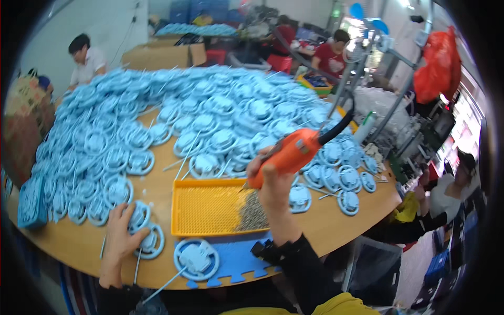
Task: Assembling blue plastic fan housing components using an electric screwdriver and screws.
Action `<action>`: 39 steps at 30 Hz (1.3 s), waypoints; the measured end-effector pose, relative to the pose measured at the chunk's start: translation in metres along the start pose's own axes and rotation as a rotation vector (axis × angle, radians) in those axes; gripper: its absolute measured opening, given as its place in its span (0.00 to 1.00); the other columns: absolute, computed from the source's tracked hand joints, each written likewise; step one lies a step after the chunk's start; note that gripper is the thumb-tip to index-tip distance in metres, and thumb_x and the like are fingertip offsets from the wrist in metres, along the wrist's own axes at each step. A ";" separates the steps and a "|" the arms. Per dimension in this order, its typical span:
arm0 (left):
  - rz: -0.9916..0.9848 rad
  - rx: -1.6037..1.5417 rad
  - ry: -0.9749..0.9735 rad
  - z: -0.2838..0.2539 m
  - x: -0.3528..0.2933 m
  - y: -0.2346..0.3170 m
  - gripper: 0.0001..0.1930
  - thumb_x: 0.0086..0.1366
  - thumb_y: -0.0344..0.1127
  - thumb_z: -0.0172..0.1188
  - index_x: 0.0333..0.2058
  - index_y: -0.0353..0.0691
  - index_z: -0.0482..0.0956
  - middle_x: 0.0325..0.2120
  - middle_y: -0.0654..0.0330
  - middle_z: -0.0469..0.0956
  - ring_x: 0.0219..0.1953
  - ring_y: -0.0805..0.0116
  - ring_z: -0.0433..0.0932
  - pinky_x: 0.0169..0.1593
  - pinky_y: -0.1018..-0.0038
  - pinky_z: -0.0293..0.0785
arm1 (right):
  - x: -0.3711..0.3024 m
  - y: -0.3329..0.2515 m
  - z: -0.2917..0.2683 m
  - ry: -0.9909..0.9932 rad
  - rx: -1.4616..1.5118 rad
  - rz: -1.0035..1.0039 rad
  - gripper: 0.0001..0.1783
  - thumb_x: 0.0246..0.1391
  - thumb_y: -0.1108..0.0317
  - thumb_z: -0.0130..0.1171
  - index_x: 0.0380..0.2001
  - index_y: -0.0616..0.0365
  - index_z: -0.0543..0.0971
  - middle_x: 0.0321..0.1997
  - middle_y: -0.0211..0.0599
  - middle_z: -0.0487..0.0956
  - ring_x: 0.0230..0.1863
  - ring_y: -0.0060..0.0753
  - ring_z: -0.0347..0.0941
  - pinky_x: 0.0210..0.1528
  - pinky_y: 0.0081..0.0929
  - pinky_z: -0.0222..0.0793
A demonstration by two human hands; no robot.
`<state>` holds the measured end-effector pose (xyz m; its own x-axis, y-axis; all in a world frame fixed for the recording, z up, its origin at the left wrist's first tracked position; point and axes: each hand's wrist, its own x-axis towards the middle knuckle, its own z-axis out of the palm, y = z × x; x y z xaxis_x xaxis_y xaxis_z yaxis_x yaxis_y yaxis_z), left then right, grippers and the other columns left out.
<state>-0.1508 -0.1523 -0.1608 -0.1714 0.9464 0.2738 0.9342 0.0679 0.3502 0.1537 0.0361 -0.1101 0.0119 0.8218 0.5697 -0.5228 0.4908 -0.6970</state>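
My right hand (278, 197) is wrapped round an orange electric screwdriver (295, 152) with a black cord. Its tip points down over the right part of a yellow tray (202, 207), next to a heap of small metal screws (253, 215). On the left, my left hand (121, 236) has its fingers spread at the edge of two light blue plastic fan-shaped pieces (152, 242), each a ring with a thin stick; whether it touches them I cannot tell. Another ringed piece (196, 259) lies in front of the tray on a blue foam mat (236, 257).
A wide pile of light blue ringed pieces (220, 105) covers the back and left of the wooden table (336, 226). A blue basket (32, 202) stands at the left edge. Metal poles (391, 94) and a red bag (438, 65) are at right. Several people sit beyond.
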 end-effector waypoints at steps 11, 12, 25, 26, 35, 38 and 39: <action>0.087 -0.161 0.255 0.000 0.010 -0.052 0.25 0.60 0.28 0.55 0.57 0.31 0.66 0.45 0.42 0.76 0.48 0.48 0.75 0.53 0.64 0.69 | -0.041 -0.031 0.000 -0.103 0.078 0.129 0.32 0.46 0.43 0.66 0.43 0.54 0.67 0.24 0.32 0.72 0.24 0.27 0.69 0.26 0.24 0.66; -0.039 -0.359 0.185 -0.012 0.020 -0.035 0.23 0.63 0.29 0.51 0.57 0.32 0.67 0.49 0.43 0.74 0.52 0.53 0.74 0.55 0.67 0.67 | -0.043 -0.031 0.001 -0.088 0.095 0.097 0.32 0.48 0.42 0.64 0.43 0.54 0.67 0.24 0.31 0.71 0.24 0.26 0.68 0.25 0.24 0.65; 0.270 0.043 -0.071 0.034 0.058 -0.017 0.31 0.58 0.31 0.59 0.61 0.44 0.62 0.58 0.48 0.64 0.58 0.48 0.65 0.58 0.62 0.63 | -0.079 -0.050 0.046 -0.176 0.069 0.234 0.42 0.40 0.26 0.55 0.41 0.56 0.68 0.21 0.27 0.67 0.22 0.23 0.64 0.26 0.24 0.63; 0.299 0.047 -0.018 0.038 0.052 -0.021 0.32 0.56 0.31 0.60 0.60 0.45 0.63 0.56 0.48 0.65 0.57 0.47 0.64 0.58 0.60 0.62 | -0.085 -0.052 0.048 -0.172 0.063 0.249 0.42 0.40 0.26 0.55 0.41 0.56 0.68 0.21 0.27 0.67 0.22 0.23 0.64 0.26 0.24 0.63; 0.265 -0.185 -0.067 0.011 -0.054 0.108 0.39 0.48 0.40 0.68 0.59 0.35 0.64 0.49 0.47 0.70 0.55 0.49 0.67 0.60 0.56 0.58 | -0.108 -0.036 0.062 -0.279 0.141 0.361 0.43 0.35 0.31 0.63 0.40 0.59 0.68 0.22 0.31 0.71 0.22 0.26 0.68 0.22 0.22 0.66; 0.184 -0.180 0.086 0.032 -0.073 0.119 0.42 0.47 0.40 0.69 0.60 0.33 0.62 0.51 0.48 0.70 0.54 0.50 0.67 0.61 0.51 0.54 | -0.115 -0.031 0.066 -0.308 0.242 0.384 0.41 0.35 0.40 0.72 0.41 0.62 0.70 0.25 0.33 0.74 0.25 0.24 0.70 0.24 0.19 0.66; 0.148 -0.194 0.080 0.037 -0.074 0.121 0.43 0.46 0.41 0.69 0.60 0.33 0.61 0.51 0.48 0.70 0.54 0.50 0.67 0.62 0.50 0.52 | -0.115 -0.028 0.065 -0.321 0.224 0.386 0.40 0.35 0.40 0.72 0.41 0.62 0.70 0.25 0.33 0.74 0.24 0.23 0.70 0.23 0.19 0.65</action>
<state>-0.0134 -0.2022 -0.1718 -0.0688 0.9128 0.4026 0.8747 -0.1389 0.4643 0.1117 -0.0909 -0.1283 -0.4591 0.7828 0.4201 -0.6070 0.0689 -0.7917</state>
